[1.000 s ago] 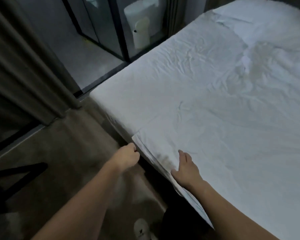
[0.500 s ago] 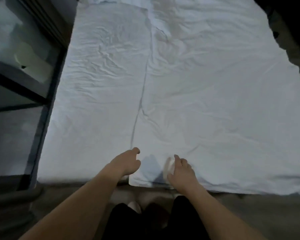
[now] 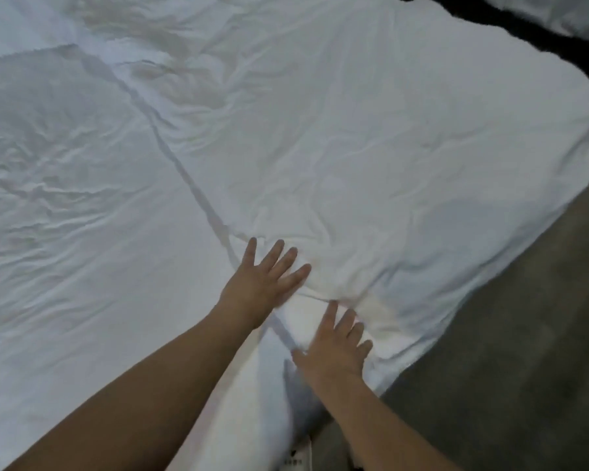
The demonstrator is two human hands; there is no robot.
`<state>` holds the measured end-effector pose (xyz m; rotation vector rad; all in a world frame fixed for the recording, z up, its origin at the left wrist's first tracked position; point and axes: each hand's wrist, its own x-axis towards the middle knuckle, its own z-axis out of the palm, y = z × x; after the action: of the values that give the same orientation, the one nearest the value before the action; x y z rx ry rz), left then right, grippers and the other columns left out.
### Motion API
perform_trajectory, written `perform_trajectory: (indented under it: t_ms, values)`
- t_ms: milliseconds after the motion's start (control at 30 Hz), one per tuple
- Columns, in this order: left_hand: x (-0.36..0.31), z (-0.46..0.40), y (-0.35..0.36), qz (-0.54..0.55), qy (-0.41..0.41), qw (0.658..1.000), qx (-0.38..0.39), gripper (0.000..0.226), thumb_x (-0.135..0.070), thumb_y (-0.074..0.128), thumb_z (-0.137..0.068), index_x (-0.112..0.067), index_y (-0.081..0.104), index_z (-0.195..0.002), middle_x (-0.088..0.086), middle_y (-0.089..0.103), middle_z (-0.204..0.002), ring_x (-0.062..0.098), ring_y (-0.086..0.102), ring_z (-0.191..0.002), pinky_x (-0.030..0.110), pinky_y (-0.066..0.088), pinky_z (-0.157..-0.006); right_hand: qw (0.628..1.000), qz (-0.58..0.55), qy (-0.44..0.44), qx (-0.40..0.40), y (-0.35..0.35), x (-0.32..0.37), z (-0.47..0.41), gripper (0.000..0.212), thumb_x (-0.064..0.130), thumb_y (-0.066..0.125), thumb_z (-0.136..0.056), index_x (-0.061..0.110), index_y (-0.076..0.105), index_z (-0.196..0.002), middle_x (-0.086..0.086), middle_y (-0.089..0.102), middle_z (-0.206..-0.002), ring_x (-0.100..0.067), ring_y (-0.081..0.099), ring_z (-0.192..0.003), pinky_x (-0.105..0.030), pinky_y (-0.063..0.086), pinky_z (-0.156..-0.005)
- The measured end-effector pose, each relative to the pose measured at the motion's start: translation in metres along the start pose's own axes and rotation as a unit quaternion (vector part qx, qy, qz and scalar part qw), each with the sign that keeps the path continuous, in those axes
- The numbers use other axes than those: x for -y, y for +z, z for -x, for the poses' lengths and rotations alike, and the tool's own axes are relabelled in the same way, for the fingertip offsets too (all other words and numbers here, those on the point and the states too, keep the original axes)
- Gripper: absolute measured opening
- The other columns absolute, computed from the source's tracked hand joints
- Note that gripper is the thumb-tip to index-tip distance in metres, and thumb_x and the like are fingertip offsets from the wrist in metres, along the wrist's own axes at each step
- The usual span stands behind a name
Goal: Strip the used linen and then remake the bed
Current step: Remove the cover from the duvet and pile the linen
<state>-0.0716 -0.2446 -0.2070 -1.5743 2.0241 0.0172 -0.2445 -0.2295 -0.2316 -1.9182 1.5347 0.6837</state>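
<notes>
sheet: white top sheet spread over the bed, covering the far and right part; its long edge runs diagonally from upper left down to the hands.
bed: lower layer bare left of that edge, heavily creased.
left hand: left hand flat on the sheet right at the edge, fingers straight and spread, gripping nothing.
right hand: right hand flat on the sheet's near corner, fingers straight, nothing pinched.
why: both palms pressing looks like smoothing and pinning the corner so the sheet lies square; a ridge of wrinkles sits just beyond the fingers.
overhang: sheet's right side hangs off the bed toward the floor, not tucked.
room: grey carpet right of the bed; dark gap and another white fabric at the far right corner, unclear what.
</notes>
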Motion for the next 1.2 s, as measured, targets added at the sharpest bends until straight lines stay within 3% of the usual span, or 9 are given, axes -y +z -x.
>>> perform_trajectory:
  t_ms: [100,200,433,600,767,867,933,1033,1200]
  values:
    - [-0.002,-0.042,0.049,-0.015,0.011,0.999,-0.032,0.081,-0.021,0.052,-0.098,-0.024,-0.006,-0.155,0.017,-0.003,-0.162,0.044,0.004,-0.147,0.069,0.009,-0.112,0.995,0.003,0.023,-0.094,0.02,0.004,-0.039,0.112,0.077,0.05,-0.078,0.008,0.001,-0.151,-0.021,0.011,-0.156,-0.044,0.021,-0.14,-0.056,0.028,-0.11]
    - [-0.021,-0.069,0.09,0.025,-0.014,0.992,-0.121,0.055,-0.016,0.048,-0.093,-0.01,0.036,-0.146,0.028,0.045,-0.143,0.053,0.047,-0.125,0.061,0.04,-0.103,0.963,-0.005,-0.041,-0.265,0.045,-0.007,-0.068,0.096,0.071,0.072,-0.057,0.007,0.052,-0.124,-0.02,0.054,-0.117,-0.036,0.055,-0.101,-0.051,0.044,-0.085]
    - [-0.03,-0.079,0.157,0.174,-0.066,0.914,-0.361,0.048,-0.005,0.061,-0.086,-0.007,0.058,-0.134,0.014,0.053,-0.142,0.037,0.049,-0.13,0.049,0.035,-0.11,0.88,-0.043,-0.119,-0.458,0.096,-0.021,-0.105,0.063,0.059,0.074,-0.057,0.018,0.047,-0.096,-0.007,0.052,-0.083,-0.026,0.045,-0.077,-0.04,0.032,-0.073]
    - [-0.024,-0.097,0.176,0.193,-0.028,0.901,-0.389,0.061,-0.005,0.067,-0.077,-0.01,0.054,-0.137,0.012,0.048,-0.146,0.035,0.044,-0.135,0.05,0.033,-0.112,0.868,-0.05,-0.133,-0.476,0.11,-0.016,-0.123,0.056,0.061,0.057,-0.065,0.017,0.046,-0.097,-0.007,0.052,-0.082,-0.025,0.039,-0.079,-0.038,0.028,-0.072]
    - [-0.021,-0.103,0.183,0.191,-0.007,0.887,-0.42,0.048,-0.008,0.051,-0.087,-0.008,0.057,-0.135,0.012,0.052,-0.142,0.035,0.047,-0.132,0.05,0.035,-0.11,0.852,-0.039,-0.127,-0.506,0.113,-0.016,-0.124,0.056,0.059,0.06,-0.065,0.015,0.048,-0.098,-0.009,0.052,-0.084,-0.026,0.041,-0.08,-0.038,0.028,-0.074]
    - [-0.017,-0.103,0.175,0.163,-0.002,0.9,-0.405,0.039,-0.008,0.061,-0.079,-0.007,0.067,-0.117,0.014,0.066,-0.121,0.035,0.062,-0.107,0.044,0.05,-0.091,0.894,-0.026,-0.098,-0.436,0.096,-0.011,-0.116,0.056,0.063,0.048,-0.072,0.012,0.055,-0.093,-0.012,0.056,-0.086,-0.029,0.051,-0.081,-0.042,0.033,-0.078]
    - [-0.01,-0.082,0.13,0.169,0.001,0.934,-0.314,0.025,-0.008,0.073,-0.065,-0.01,0.068,-0.089,0.012,0.068,-0.086,0.033,0.063,-0.074,0.036,0.048,-0.061,0.946,-0.057,-0.065,-0.312,0.057,-0.008,-0.094,0.056,0.059,0.045,-0.075,0.012,0.061,-0.102,-0.012,0.063,-0.097,-0.033,0.061,-0.092,-0.044,0.043,-0.085]
    - [0.02,-0.018,0.027,0.165,-0.019,0.965,-0.203,0.013,-0.011,0.06,-0.078,-0.011,0.063,-0.09,0.01,0.065,-0.087,0.034,0.062,-0.08,0.034,0.036,-0.059,0.957,-0.226,-0.053,-0.175,-0.032,0.009,-0.012,0.046,0.041,0.054,-0.067,0.017,0.065,-0.104,-0.006,0.068,-0.104,-0.028,0.063,-0.099,-0.037,0.048,-0.083]
    - [0.12,0.124,-0.123,0.182,-0.107,0.938,-0.274,0.015,-0.019,0.057,-0.081,-0.018,0.065,-0.094,0.007,0.068,-0.095,0.032,0.064,-0.09,0.03,0.036,-0.065,0.921,-0.294,-0.111,-0.23,-0.151,0.09,0.168,0.02,0.02,0.066,-0.068,0.014,0.064,-0.087,-0.001,0.064,-0.077,-0.02,0.061,-0.072,-0.029,0.043,-0.061]
